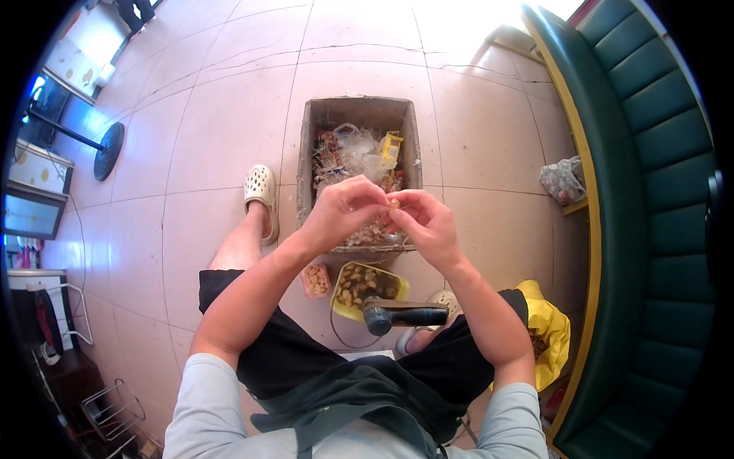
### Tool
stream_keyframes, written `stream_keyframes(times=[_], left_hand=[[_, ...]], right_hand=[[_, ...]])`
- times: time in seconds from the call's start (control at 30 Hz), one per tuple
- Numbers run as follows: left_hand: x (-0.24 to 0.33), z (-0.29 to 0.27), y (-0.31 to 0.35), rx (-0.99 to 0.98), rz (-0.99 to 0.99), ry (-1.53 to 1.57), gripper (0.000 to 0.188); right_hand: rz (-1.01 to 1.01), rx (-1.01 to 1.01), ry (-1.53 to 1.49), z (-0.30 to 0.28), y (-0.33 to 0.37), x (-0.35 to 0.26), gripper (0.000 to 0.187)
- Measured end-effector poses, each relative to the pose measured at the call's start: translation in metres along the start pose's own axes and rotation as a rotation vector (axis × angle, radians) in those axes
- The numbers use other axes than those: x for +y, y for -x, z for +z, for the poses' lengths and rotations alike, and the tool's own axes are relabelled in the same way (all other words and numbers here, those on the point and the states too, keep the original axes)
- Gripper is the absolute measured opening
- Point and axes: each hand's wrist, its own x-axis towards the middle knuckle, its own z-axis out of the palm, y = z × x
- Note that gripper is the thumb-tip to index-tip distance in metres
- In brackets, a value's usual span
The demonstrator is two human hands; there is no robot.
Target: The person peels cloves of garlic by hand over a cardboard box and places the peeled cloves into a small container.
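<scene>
Two nearly closed hands, left hand and right hand, pinch one small piece over the box (peeling, probably); next needs steady fingertips.

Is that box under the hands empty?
Not empty: the box holds crumpled plastic and a yellow packet; some bare inner wall shows.

dark green padded bench, right side | filled plastic bag near it | round black stand base, left | wire rack, lower left | tiled floor
</scene>
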Motion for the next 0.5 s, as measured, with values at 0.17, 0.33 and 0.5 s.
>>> stream_keyframes(times=[0.17,0.33,0.5], left_hand=[[0.0074,0.0024,-0.0019,0.084,0.203,-0.101,0.021],[0.0101,0.0066,-0.0012,0.115,0.31,-0.118,0.027],[0.0093,0.0062,-0.0007,0.11,0.286,-0.082,0.027]], right_hand=[[0.035,-0.015,-0.039,-0.0025,0.0008,-0.0041,0.029],[0.069,-0.027,-0.014,-0.0038,0.003,-0.0077,0.028],[0.049,-0.055,0.041,-0.0074,0.0029,-0.0059,0.026]])
